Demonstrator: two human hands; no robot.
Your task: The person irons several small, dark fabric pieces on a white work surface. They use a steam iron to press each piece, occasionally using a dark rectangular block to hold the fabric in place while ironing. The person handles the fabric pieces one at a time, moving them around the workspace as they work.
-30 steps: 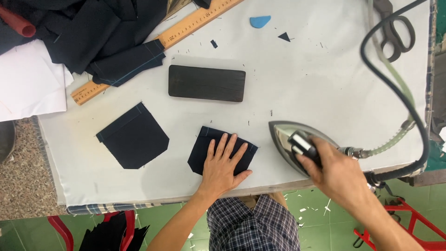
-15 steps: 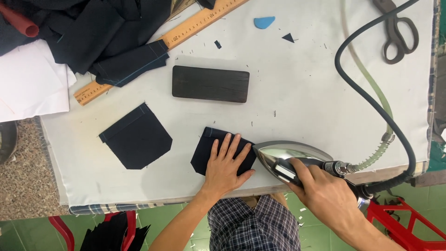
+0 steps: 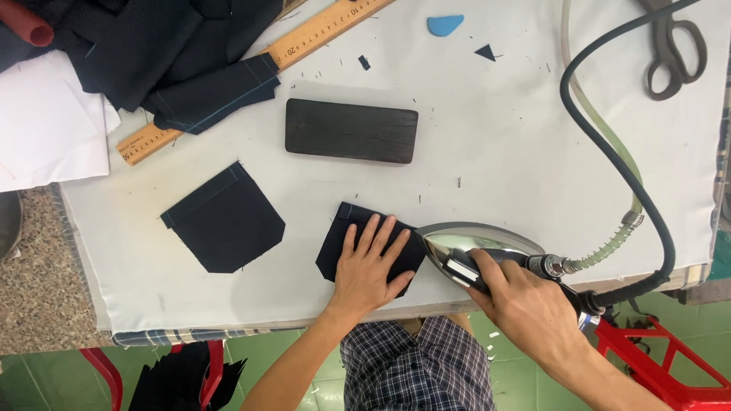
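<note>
Paper sheets (image 3: 46,129), white, far left of the padded white surface (image 3: 518,167); beside them a heap of dark cloth (image 3: 160,53) over a wooden ruler (image 3: 251,72). Pocket-shaped dark piece (image 3: 225,221), lying loose. Dark wooden block (image 3: 352,131), centre. Second dark pocket piece (image 3: 346,243) near the front edge, pinned flat under the left hand (image 3: 371,262), fingers spread. Steam iron (image 3: 476,243), nose touching that piece, right hand (image 3: 525,304) closed around its handle. Risk, as I judge it: fingertips lie just beside the hot plate and could be scorched or steamed; the hose (image 3: 609,152) and cable (image 3: 647,205) could drag. Scissors (image 3: 674,49), far right.
</note>
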